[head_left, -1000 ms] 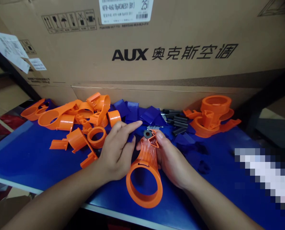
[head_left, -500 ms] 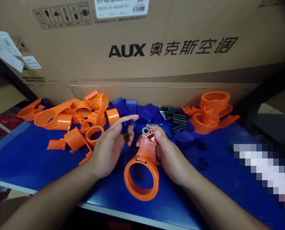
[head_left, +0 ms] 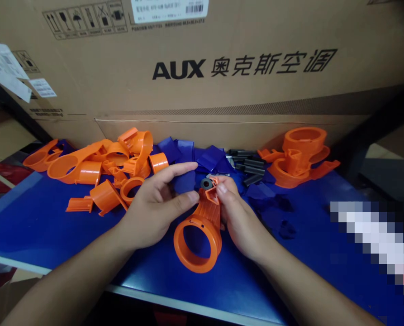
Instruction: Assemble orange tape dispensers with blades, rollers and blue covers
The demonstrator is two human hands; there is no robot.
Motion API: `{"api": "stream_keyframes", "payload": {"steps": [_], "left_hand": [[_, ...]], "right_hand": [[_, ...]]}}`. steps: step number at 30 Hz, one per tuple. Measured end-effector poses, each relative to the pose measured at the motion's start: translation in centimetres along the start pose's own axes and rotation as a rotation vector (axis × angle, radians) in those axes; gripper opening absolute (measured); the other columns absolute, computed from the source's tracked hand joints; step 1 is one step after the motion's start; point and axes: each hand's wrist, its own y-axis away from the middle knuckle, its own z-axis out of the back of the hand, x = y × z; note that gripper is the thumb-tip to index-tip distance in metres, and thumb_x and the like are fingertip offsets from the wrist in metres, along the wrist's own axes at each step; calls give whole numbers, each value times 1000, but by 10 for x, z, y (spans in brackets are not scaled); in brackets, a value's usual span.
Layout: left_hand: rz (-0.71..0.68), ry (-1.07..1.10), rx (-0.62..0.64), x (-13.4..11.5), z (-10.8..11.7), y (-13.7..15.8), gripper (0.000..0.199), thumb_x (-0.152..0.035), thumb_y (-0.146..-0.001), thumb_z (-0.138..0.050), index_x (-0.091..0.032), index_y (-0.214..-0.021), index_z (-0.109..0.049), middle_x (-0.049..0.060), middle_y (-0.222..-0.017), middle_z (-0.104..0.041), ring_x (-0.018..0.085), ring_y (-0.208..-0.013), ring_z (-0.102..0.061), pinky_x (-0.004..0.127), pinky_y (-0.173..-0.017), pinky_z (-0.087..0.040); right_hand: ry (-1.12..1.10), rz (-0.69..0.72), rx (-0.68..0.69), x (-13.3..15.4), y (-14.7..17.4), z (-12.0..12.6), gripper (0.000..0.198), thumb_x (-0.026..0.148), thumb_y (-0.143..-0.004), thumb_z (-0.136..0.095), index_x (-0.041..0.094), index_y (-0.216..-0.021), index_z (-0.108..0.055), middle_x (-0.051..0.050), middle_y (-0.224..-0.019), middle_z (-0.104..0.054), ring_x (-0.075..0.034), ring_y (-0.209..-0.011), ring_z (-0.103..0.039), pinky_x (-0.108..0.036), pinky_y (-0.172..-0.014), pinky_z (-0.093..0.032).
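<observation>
My right hand (head_left: pixel 237 213) is closed around the neck of an orange plastic fitting (head_left: pixel 178 244) with a large round ring at its near end. At the fitting's far end, close to my right thumb, is a small dark ring-shaped piece (head_left: pixel 206 184); how it is fixed there I cannot tell. My left hand (head_left: pixel 154 206) holds a flat blue plastic piece (head_left: pixel 184 182) between its thumb and fingers, just left of the fitting's far end. The left index finger is stretched out above that piece, and the left thumb tip comes close to the fitting.
Several orange fittings (head_left: pixel 105 198) lie at the left on the blue tabletop (head_left: pixel 147 276). Blue pieces (head_left: pixel 211 157) and black tubes (head_left: pixel 254 167) are piled behind my hands. More orange fittings (head_left: pixel 305 136) are stacked at the right. A large cardboard box (head_left: pixel 120 81) stands behind.
My left thumb has swung right toward the orange fitting, and the blue piece now shows its flat face. The fitting has tilted, its large ring rising slightly and shifting left.
</observation>
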Motion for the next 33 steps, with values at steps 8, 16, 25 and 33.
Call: {"api": "stream_keyframes", "payload": {"steps": [8, 16, 25, 33], "left_hand": [[98, 191, -85, 0, 2, -6, 29, -25, -74, -99, -21, -97, -81, 2, -86, -82, 15, -81, -78, 26, -78, -67], [169, 289, 15, -2, 4, -6, 33, -26, -80, -96, -27, -111, -84, -5, -77, -63, 6, -66, -65, 24, -73, -69], [245, 280, -9, 1, 2, -6, 31, -32, -76, -98, -19, -87, -71, -5, -67, -68, 8, -57, -63, 19, -57, -55], [334, 317, 72, 3, 0, -4, 35, -33, -79, -96, -19, -89, -66, -6, -64, -70, 9, -54, -66, 20, -57, -58]], "right_hand": [[49, 8, -12, -5, 0, 2, 50, 75, -100, -54, 31, -123, -57, -3, -102, -67, -22, -83, -61, -33, -68, -52], [61, -12, -6, -4, 1, 1, 50, 75, -99, -56, 31, -123, -57, -2, -94, -64, -23, -81, -61, -33, -66, -52], [57, 2, 5, -4, 0, 1, 53, 77, -98, -54, 30, -123, -55, -4, -101, -68, -23, -83, -62, -34, -67, -52], [72, -23, 14, -3, 6, 0, 58, 81, -98, -52, 30, -127, -52, -2, -95, -65, -22, -80, -60, -34, -67, -51]]}}
